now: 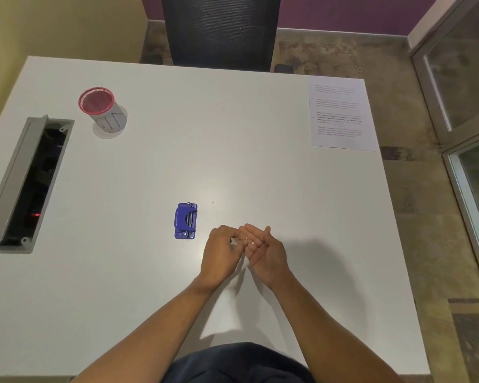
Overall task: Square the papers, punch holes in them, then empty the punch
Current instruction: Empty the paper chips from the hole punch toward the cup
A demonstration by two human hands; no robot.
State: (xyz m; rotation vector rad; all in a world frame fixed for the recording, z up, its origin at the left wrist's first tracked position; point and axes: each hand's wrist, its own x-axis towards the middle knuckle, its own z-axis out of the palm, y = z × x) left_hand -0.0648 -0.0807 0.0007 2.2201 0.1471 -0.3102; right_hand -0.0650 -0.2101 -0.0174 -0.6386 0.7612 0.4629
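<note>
White table [150, 272], papers [340, 113] parked far corner. Right hand [263, 251] cupped, cradling paper dots [250, 241]; left hand [221, 252] fingers pinched, picking strays. Punch [186, 221] beside, likely emptied.

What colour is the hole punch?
Blue, with some metal parts showing; the hole punch lies on the white table, clearest in the head view.
</note>
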